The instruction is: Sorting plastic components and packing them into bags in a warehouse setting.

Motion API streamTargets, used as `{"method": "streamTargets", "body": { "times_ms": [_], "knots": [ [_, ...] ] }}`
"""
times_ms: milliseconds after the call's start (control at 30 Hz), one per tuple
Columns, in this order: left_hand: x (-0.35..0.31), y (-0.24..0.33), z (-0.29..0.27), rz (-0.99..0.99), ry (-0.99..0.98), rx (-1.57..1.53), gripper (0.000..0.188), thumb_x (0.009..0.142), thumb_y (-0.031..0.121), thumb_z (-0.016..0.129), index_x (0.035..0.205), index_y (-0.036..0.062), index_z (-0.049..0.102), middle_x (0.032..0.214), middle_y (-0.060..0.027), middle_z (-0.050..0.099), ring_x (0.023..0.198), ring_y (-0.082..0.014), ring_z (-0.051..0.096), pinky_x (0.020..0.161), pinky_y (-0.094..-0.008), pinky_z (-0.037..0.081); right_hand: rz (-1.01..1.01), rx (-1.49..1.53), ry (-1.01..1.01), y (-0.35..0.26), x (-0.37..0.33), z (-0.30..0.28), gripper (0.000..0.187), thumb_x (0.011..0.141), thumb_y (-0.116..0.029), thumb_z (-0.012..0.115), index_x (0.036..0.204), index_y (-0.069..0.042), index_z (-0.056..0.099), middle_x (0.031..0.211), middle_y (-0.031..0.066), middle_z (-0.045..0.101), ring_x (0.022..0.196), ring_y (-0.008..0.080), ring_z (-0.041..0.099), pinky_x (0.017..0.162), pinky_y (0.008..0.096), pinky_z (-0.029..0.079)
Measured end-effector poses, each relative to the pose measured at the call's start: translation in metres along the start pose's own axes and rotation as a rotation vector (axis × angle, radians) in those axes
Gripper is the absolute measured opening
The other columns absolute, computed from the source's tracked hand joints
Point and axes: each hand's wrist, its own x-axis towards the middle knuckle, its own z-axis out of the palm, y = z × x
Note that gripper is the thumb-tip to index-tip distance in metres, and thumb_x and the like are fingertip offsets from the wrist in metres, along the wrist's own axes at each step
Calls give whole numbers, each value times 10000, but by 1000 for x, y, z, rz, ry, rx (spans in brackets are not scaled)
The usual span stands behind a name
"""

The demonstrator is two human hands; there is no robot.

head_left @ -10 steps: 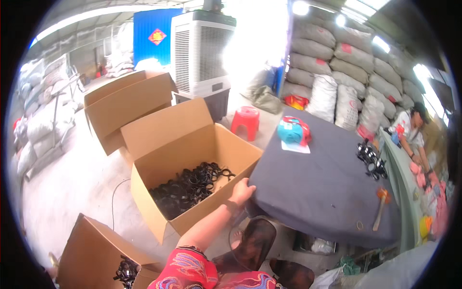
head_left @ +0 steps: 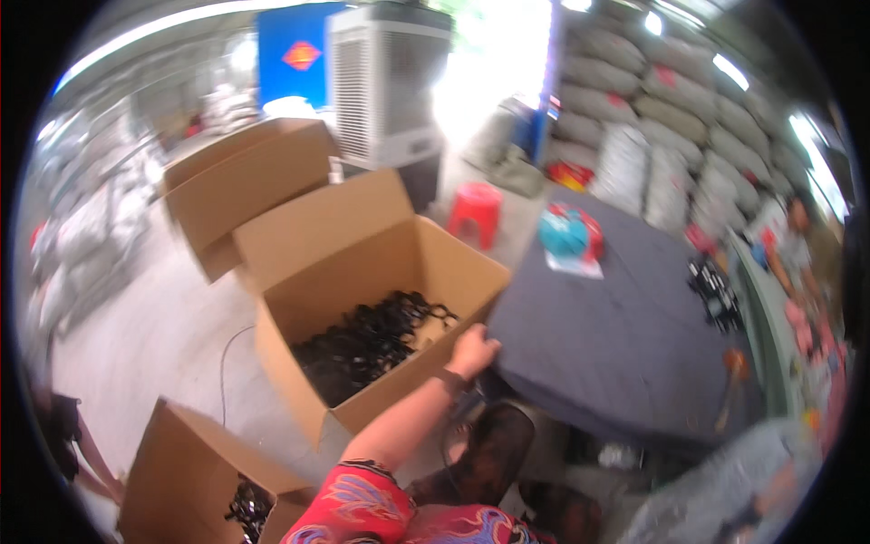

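Note:
My left hand (head_left: pixel 473 352), at the end of a red patterned sleeve, is at the gap between a large open cardboard box (head_left: pixel 390 405) and the corner of a table under a dark grey cloth (head_left: pixel 589 344). Its fingers look curled at the table's edge; whether they grip cloth, table or box rim I cannot make out. Inside that box lies a heap of black ring-shaped parts (head_left: pixel 367 349). My right hand is out of the picture.
A smaller carton (head_left: pixel 172 480) with black parts stands lower left, a person's arm (head_left: pixel 95 449) beside it. Behind are another carton (head_left: pixel 263 186), an air cooler (head_left: pixel 390 91) and a red stool (head_left: pixel 475 213). On the table are a teal-and-red bundle (head_left: pixel 569 234), black parts (head_left: pixel 714 292) and a wooden-handled tool (head_left: pixel 729 390).
The view has shifted, so boxes and table sit slightly further right and the picture is blurrier. A person's arm now shows at the left edge. My left hand stays by the table corner.

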Motion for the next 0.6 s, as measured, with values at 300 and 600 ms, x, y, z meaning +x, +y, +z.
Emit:
{"method": "streamTargets", "body": {
  "times_ms": [300,600],
  "knots": [
    [13,-26,-2,-29,-66,-137,487,779,142,642,1189,-76,495,1110,-209,601,1028,-286,587,885,-352,453,567,2001,-325,-150,-73,-184,252,831,-154,612,923,70,541,880,182,589,818,294,537,758,390,416],
    [9,-38,-9,-1,-87,-291,438,798,102,621,1172,-87,495,1090,-197,612,1005,-252,596,867,-341,463,-446,1722,-778,-238,-198,-237,306,848,-257,519,1011,-18,621,1029,222,610,995,376,559,842,415,429]
  ]
}}
